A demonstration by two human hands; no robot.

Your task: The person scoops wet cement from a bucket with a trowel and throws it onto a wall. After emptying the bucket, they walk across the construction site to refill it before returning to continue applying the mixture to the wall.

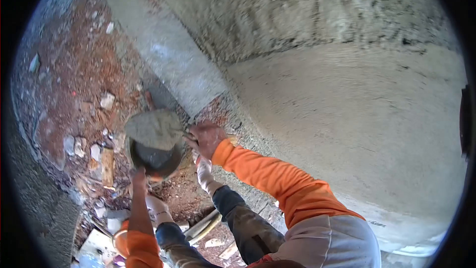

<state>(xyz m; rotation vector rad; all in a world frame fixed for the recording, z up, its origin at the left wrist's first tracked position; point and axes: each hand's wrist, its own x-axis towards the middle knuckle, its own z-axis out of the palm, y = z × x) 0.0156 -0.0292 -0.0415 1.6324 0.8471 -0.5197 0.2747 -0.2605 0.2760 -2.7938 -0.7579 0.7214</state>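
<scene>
My right hand is closed around the handle of a trowel, whose broad, leaf-shaped blade is coated in grey. The blade lies over the far part of a round mortar pan, hiding that side of it. Dark grey wet material shows inside the pan. At the pan's near-left rim is my left hand, its fingers gripping the edge; part of the grip is hidden. Both forearms wear orange sleeves.
A rough grey wall and a smoother plastered surface fill the right. A flat concrete strip runs up from the pan. Reddish rubble, stones and a wood block lie left. My feet are just below the pan.
</scene>
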